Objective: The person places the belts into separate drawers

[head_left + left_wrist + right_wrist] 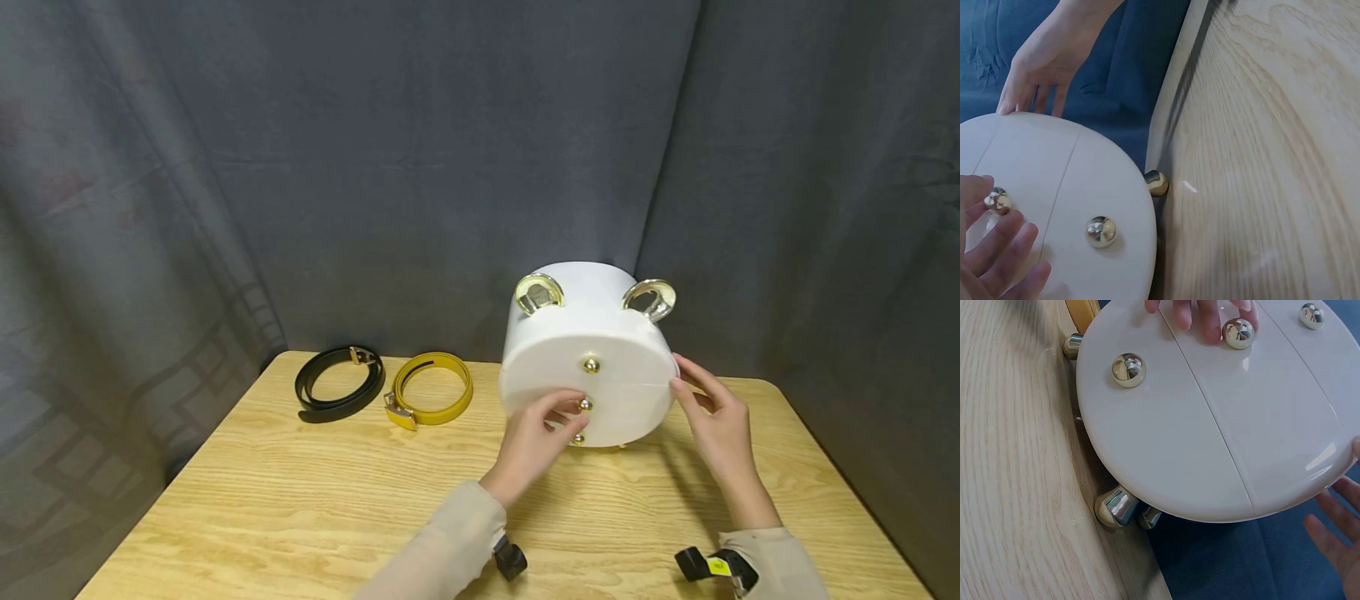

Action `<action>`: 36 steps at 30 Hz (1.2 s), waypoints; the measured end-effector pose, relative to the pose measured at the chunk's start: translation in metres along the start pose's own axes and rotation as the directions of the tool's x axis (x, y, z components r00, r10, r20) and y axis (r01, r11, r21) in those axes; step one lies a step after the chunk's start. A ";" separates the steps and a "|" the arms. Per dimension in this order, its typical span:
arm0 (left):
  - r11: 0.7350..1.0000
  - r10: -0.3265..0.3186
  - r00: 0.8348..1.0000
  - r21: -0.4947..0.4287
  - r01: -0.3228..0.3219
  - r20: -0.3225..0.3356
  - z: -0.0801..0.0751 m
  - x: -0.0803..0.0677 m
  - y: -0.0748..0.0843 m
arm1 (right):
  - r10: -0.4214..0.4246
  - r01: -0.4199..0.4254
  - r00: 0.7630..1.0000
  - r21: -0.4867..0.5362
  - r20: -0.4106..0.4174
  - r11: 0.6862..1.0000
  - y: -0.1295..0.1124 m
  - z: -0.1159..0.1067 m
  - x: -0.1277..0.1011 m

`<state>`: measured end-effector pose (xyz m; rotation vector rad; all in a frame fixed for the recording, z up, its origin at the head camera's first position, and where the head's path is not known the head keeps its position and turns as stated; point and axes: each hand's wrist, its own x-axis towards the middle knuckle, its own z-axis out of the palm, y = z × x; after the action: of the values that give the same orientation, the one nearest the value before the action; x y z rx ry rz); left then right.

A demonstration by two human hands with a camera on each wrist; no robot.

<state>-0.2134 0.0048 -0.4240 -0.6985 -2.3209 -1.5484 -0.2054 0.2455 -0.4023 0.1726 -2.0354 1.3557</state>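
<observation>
A white round case (592,321) lies on its side on the wooden table (300,500), its flat face turned toward me. Three gold knobs run down that face. My left hand (570,414) pinches the middle knob (586,404); in the left wrist view this knob (997,200) sits between thumb and fingers (997,244). My right hand (678,375) rests straight fingers on the face's right rim. The right wrist view shows the white face (1210,444), the pinched knob (1238,332) and my right fingers (1335,531) beside the rim.
A black belt (337,385) and a yellow belt (431,389) lie coiled at the table's back left. Two gold ring handles (538,292) stand on the case's upper side, and gold feet (1116,507) touch the table. Grey curtains surround the table.
</observation>
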 end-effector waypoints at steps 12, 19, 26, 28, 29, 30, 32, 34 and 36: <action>0.996 -0.022 0.990 -0.090 0.009 -0.142 0.022 0.004 -0.004 | 0.003 -0.003 1.000 -0.010 -0.010 1.000 0.000 0.000 0.000; 0.990 -0.024 0.979 -0.138 -0.004 -0.201 0.027 0.005 -0.006 | 0.003 -0.003 1.000 -0.013 -0.011 1.000 0.000 0.001 0.000; 0.982 -0.051 0.982 -0.186 0.016 -0.184 0.025 0.007 -0.004 | 0.011 -0.011 1.000 -0.006 -0.008 1.000 0.001 0.000 0.001; 0.979 -0.061 0.982 -0.203 0.024 -0.180 0.024 0.006 -0.003 | 0.009 -0.009 1.000 -0.004 -0.009 1.000 0.001 0.000 0.001; 0.978 -0.064 0.982 -0.209 0.026 -0.180 0.024 0.006 -0.003 | 0.006 -0.006 1.000 -0.002 -0.010 1.000 0.001 0.000 0.001; 0.977 -0.065 0.981 -0.212 0.026 -0.181 0.024 0.006 -0.003 | 0.004 -0.004 1.000 0.000 -0.010 1.000 0.000 0.000 0.001; 0.976 -0.068 0.981 -0.215 0.028 -0.182 0.024 0.006 -0.004 | 0.001 -0.001 1.000 0.003 -0.011 1.000 -0.001 0.000 0.001; 0.977 -0.067 0.981 -0.213 0.028 -0.181 0.023 0.005 -0.004 | 0.003 -0.003 1.000 0.006 -0.009 1.000 -0.001 0.000 0.001; 0.977 -0.066 0.982 -0.210 0.028 -0.178 0.023 0.004 -0.003 | 0.012 -0.012 1.000 0.010 -0.004 1.000 0.000 -0.001 0.001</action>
<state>-0.2179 0.0258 -0.4335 -0.5227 -2.0775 -1.8115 -0.2053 0.2466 -0.4013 0.1623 -2.0295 1.3721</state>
